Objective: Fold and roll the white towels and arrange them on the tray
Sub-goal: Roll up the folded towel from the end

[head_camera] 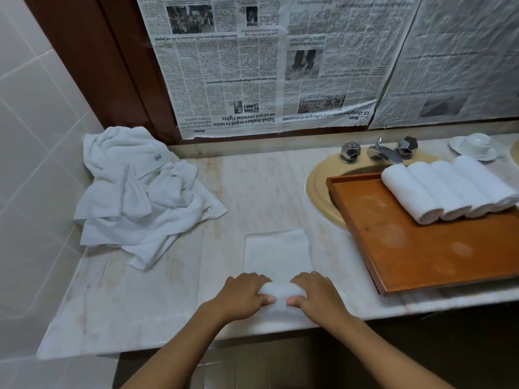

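A folded white towel [278, 254] lies as a long strip on the marble counter in front of me, its near end rolled into a small cylinder. My left hand [238, 297] grips the left end of that roll, and my right hand [316, 294] grips the right end, thumbs tucked under. An orange-brown wooden tray [393, 248] sits to the right, partly over the basin. Several rolled white towels [446, 189] lie side by side at its far right corner. A heap of loose white towels [140, 192] is piled at the counter's left back.
A beige sink basin [317, 192] with chrome taps [382, 151] lies under the tray's far end. A white cup and saucer [474, 146] stands at the back right. Newspaper sheets [266, 66] cover the wall behind. White tiled wall bounds the left side.
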`<action>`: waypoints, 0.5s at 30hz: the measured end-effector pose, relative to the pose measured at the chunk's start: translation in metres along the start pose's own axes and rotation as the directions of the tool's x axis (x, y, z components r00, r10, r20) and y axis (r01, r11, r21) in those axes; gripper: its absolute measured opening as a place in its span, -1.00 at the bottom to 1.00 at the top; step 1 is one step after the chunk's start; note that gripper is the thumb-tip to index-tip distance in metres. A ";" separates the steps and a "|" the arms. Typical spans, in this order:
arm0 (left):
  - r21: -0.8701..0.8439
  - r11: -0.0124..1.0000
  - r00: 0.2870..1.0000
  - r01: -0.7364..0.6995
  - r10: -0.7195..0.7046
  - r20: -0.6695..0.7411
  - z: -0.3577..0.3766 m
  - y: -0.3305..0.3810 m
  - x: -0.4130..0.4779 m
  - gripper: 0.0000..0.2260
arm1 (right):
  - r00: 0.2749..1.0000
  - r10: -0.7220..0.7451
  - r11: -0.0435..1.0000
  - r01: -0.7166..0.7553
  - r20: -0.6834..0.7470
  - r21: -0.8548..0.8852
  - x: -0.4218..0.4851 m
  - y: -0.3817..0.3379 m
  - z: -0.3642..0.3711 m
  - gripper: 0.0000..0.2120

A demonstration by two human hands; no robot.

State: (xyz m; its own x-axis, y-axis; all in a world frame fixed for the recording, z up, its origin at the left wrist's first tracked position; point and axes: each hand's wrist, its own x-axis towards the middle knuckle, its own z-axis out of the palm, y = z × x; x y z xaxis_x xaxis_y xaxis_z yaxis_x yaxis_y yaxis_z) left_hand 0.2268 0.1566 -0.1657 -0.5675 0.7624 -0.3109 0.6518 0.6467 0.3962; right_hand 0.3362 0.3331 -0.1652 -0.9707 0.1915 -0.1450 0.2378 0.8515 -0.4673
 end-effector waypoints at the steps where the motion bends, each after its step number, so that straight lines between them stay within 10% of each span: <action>1: 0.015 0.999 0.999 0.038 -0.038 -0.004 -0.001 0.002 0.003 -0.60 | 0.999 0.034 0.999 -0.035 0.033 0.028 0.005 -0.001 -0.003 -0.63; 5: 0.069 0.976 0.969 0.207 -0.195 -0.153 -0.003 0.016 0.005 -0.62 | 0.986 0.155 0.985 -0.149 0.068 -0.084 0.026 -0.011 -0.009 -0.63; 9: 0.082 0.997 0.835 0.001 0.045 -0.549 0.009 0.022 -0.009 -0.84 | 0.971 0.202 0.960 -0.222 -0.128 -0.170 0.025 -0.022 -0.010 -0.61; 15: 0.175 0.981 0.732 -0.081 0.178 -0.657 0.042 0.017 -0.020 -0.78 | 0.898 -0.146 0.950 0.011 -0.415 -0.311 -0.005 -0.010 0.024 -0.80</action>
State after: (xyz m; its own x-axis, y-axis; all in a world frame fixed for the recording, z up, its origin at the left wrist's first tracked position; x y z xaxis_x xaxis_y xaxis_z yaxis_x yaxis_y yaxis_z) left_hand 0.2704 0.1528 -0.1888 -0.6306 0.6587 0.4105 0.7735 0.5766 0.2630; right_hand 0.3390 0.3118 -0.1807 -0.9207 0.2498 0.2998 0.2044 0.9632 -0.1748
